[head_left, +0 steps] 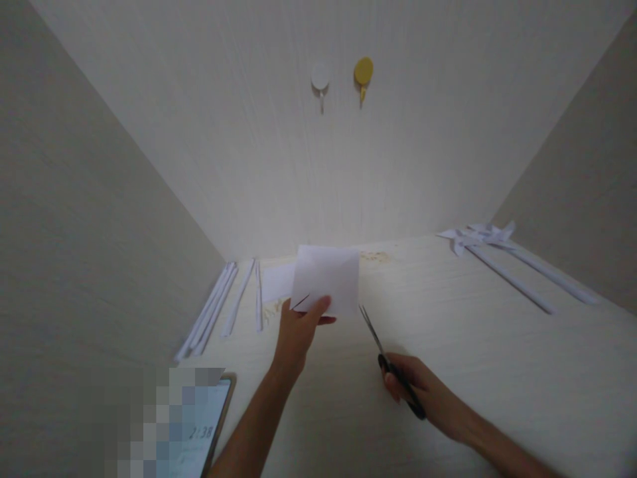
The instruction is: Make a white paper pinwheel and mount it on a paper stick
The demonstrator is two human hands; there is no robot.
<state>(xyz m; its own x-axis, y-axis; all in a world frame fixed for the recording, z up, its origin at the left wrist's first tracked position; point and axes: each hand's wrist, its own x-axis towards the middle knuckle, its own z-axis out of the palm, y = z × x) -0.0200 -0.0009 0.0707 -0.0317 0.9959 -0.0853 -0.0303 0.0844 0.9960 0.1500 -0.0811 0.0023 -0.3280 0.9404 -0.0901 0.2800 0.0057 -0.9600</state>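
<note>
My left hand (301, 328) pinches a white square sheet of paper (328, 275) by its lower edge, thumb on top and fingers beneath. A short slanting cut shows at the paper's lower left corner. In my right hand (411, 382) is a pair of scissors (373, 332) with black handles. The blades point up and left, slightly parted, with their tips close to the paper's lower right corner. Whether the tips touch the paper I cannot tell.
Several rolled paper sticks (212, 312) lie at the left. Behind my left hand is another white sheet (277, 282). Paper pinwheels (480, 238) on sticks lie at the right. A phone (199, 425) is at the lower left. White (320, 77) and yellow (363, 70) hooks hang on the wall.
</note>
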